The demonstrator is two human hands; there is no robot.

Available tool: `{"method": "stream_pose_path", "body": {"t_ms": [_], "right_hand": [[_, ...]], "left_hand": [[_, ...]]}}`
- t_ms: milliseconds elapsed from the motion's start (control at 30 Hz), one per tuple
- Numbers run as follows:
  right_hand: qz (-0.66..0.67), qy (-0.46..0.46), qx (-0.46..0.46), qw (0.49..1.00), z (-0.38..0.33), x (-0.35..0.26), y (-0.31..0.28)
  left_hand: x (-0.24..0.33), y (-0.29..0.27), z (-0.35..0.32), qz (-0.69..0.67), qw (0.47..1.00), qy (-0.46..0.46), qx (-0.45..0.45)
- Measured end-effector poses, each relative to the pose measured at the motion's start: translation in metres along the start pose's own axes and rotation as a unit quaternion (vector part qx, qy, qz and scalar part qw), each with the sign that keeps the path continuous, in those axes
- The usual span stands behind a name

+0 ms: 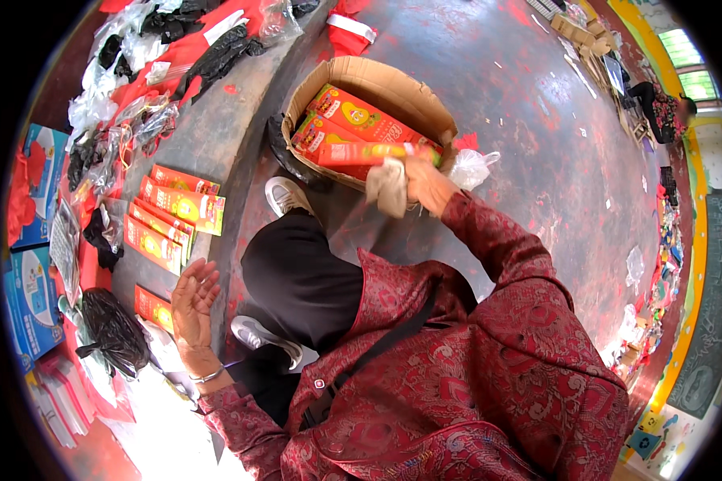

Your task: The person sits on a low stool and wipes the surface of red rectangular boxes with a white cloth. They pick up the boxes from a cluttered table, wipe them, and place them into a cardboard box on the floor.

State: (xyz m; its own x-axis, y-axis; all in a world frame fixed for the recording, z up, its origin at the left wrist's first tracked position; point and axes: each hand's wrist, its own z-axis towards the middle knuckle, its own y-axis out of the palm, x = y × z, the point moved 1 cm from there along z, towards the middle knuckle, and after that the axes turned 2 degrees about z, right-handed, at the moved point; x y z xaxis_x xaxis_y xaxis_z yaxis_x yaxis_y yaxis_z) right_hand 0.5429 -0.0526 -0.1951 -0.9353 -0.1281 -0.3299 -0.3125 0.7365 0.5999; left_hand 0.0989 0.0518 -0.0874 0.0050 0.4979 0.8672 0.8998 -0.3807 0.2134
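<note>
My right hand (427, 186) is closed at the near rim of an open cardboard box (417, 92). A beige cloth (387, 188) hangs from it, and a blurred red-and-yellow packet (361, 153) reaches leftward from its fingers over the box. Inside the box lie larger red packages (361, 114) with a yellow cartoon figure. My left hand (194, 303), wearing a bracelet, is raised with its fingers stretched out and holds nothing. Close beside it on the grey ledge is a single red packet (154, 309). Farther up the ledge, several red packets (180, 202) lie overlapping in a row.
Black and clear plastic bags (114, 329) lie along the left with blue boxes (36, 301). A white plastic bag (475, 168) sits right of the carton. Litter lines the far-right wall, where another person (664, 112) is seated. The ledge edge runs beside my shoes (266, 341).
</note>
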Motion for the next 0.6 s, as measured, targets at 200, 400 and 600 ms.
{"method": "stream_pose_path", "body": {"t_ms": [200,400,600], "right_hand": [[-0.506,-0.187,-0.087,0.838,-0.035,-0.038,0.038],[-0.918,-0.169,0.114,0.34,0.024,-0.067,0.01],[-0.91,-0.262,0.067,0.315,0.038,-0.055,0.005]], "left_hand": [[-0.002,-0.002,-0.002,-0.012,1.0,-0.01,0.012],[-0.001,0.009,-0.001,-0.007,1.0,-0.016,0.022],[-0.002,0.011,-0.003,0.01,0.999,-0.028,0.037]]}}
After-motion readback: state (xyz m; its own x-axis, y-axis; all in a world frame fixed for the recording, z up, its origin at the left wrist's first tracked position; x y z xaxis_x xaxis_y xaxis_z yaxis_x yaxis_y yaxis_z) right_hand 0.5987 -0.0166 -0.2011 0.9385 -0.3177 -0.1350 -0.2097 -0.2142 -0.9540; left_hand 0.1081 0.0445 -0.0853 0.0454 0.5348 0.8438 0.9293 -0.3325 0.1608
